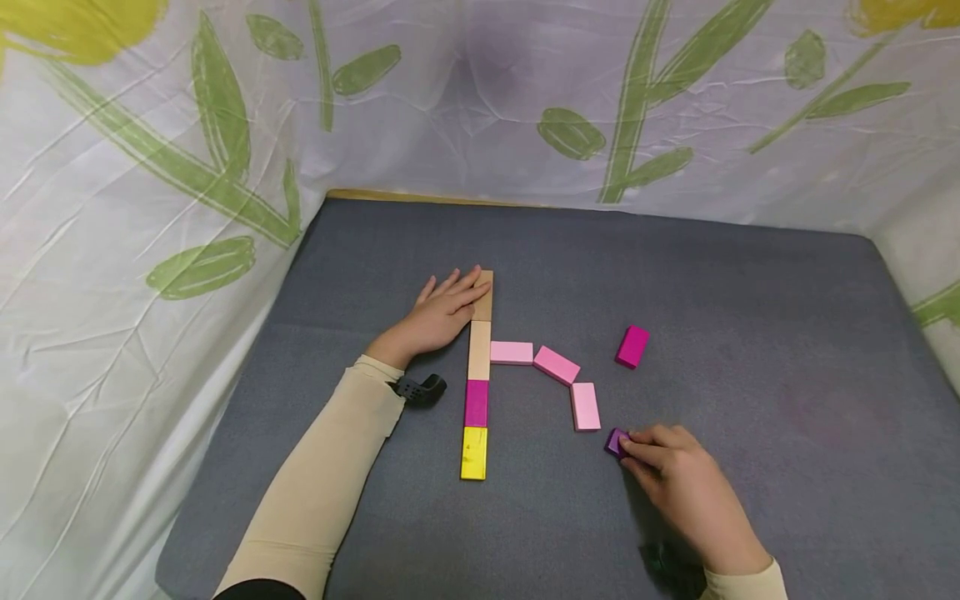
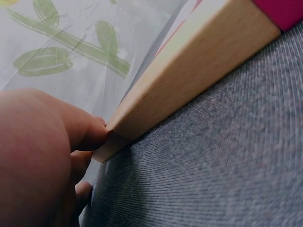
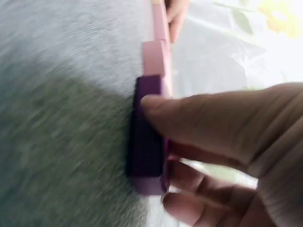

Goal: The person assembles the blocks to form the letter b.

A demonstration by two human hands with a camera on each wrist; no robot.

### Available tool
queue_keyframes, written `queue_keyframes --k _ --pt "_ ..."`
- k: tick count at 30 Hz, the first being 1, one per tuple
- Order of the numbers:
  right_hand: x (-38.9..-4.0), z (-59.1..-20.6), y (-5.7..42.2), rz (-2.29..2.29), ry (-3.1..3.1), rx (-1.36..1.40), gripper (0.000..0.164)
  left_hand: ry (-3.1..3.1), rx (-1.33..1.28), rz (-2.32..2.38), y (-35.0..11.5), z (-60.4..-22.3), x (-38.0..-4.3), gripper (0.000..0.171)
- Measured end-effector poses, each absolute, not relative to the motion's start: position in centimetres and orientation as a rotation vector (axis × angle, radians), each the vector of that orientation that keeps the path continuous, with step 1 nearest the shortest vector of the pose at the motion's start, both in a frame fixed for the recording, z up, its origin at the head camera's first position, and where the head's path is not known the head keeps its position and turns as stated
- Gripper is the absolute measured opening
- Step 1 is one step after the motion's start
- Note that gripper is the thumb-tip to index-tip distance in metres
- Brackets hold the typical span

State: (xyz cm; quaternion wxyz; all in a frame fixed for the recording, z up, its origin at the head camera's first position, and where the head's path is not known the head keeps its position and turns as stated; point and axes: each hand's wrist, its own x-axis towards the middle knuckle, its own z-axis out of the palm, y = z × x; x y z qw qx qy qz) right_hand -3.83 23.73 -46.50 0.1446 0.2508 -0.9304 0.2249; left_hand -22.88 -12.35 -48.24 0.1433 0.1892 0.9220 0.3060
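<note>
My right hand [image 1: 686, 487] pinches a purple block [image 1: 616, 442] between thumb and fingers, low over the cloth. In the right wrist view the thumb lies along the side of that purple block [image 3: 146, 137]. Three pink blocks, a first [image 1: 512, 353], a second [image 1: 557, 365] and a third [image 1: 585, 407], curve away from a straight column. That column runs from a tan block [image 1: 483, 310] through a paler wooden block [image 1: 479, 350] and a magenta block [image 1: 476, 403] to a yellow block [image 1: 473, 454]. My left hand [image 1: 442, 312] rests with extended fingers on the tan block.
A loose magenta block [image 1: 632, 347] lies right of the pink curve. Grey cloth covers the table [image 1: 750, 333]. White sheeting [image 1: 480, 108] painted with green leaves hangs behind it and at the sides. A black band [image 1: 420, 390] sits on the left wrist.
</note>
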Motion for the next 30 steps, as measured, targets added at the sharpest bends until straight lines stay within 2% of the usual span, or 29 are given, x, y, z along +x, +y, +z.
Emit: queue_keyframes --k 5,7,8,12,18,21,22,25,26,30 --pt "-3.5 -46.4 23.8 0.586 -2.632 0.905 0.034 2.657 0.544 0.884 -12.3 -48.1 -22.8 0.052" --pt "-3.4 -46.5 23.7 0.576 -2.614 0.948 0.012 2.655 0.541 0.884 -12.3 -48.1 -22.8 0.052" --pt "-3.3 -46.5 23.6 0.573 -2.601 0.964 0.013 2.654 0.54 0.884 -12.3 -48.1 -22.8 0.052" --pt "-3.2 -46.7 23.3 0.523 -2.554 1.008 0.065 2.652 0.539 0.884 -12.3 -48.0 -22.8 0.052" --pt "-3.1 -46.9 23.0 0.479 -2.518 1.078 0.069 2.655 0.542 0.868 -12.4 -48.2 -22.9 0.052" --pt "-3.0 -46.8 22.8 0.478 -2.516 1.128 0.062 2.652 0.541 0.864 -12.4 -48.1 -22.9 0.052" --pt "-3.0 -46.7 22.8 0.483 -2.516 1.148 0.054 2.65 0.538 0.867 -12.4 -48.1 -22.9 0.052" --pt "-2.9 -46.6 22.4 0.488 -2.509 1.19 0.054 2.649 0.534 0.869 -12.4 -48.0 -22.9 0.052" --pt "-2.9 -46.6 22.3 0.493 -2.512 1.201 0.043 2.649 0.531 0.869 -12.3 -48.0 -22.9 0.052" --pt "-2.9 -46.7 21.8 0.506 -2.499 1.24 0.053 2.652 0.524 0.861 -12.3 -48.1 -22.9 0.052"
